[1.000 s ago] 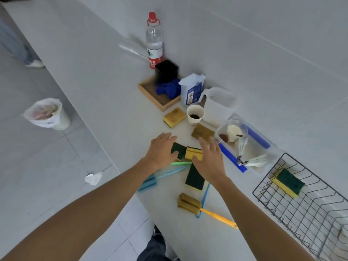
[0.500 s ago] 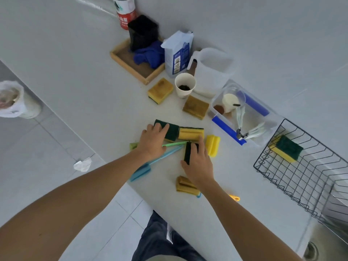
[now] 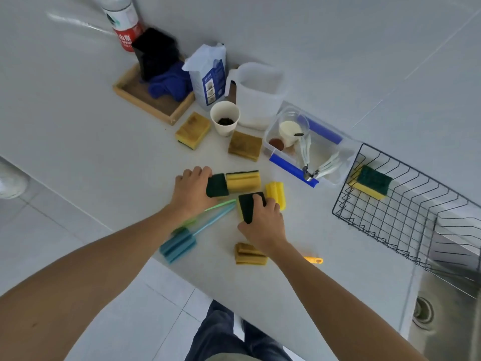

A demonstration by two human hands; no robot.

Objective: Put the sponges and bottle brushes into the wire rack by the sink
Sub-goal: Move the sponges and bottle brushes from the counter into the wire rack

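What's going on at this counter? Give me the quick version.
A person is gathering sponges. The left hand grips a green-and-yellow sponge; the right hand closes on another green-topped sponge. One sponge already lies in the wire rack. Several more sponges and the blue bottle brush are on the counter.

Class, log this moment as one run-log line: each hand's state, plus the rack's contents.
left hand: gripping green-backed sponge | right hand: gripping second green-backed sponge | wire rack: one sponge inside
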